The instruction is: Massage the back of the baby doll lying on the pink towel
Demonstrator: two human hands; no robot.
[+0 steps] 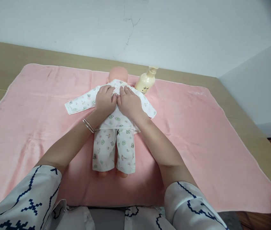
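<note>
A baby doll (117, 123) in a white printed top and trousers lies stretched out on a pink blanket (185, 137). Its smooth round head (118, 74) points away from me, with no face showing, and its feet point toward me. My left hand (105, 99) rests flat on the upper left of the doll's torso, fingers extended. Beside it, my right hand (130, 103) lies flat on the upper right, the two thumbs close together. Neither hand grips anything. The doll's sleeves spread out to both sides.
A pale yellow pump bottle (146, 80) stands just right of the doll's head. The blanket covers most of a wooden table (236, 105), whose far edge meets a white wall (78, 28). A silver bangle (88, 125) circles my left wrist.
</note>
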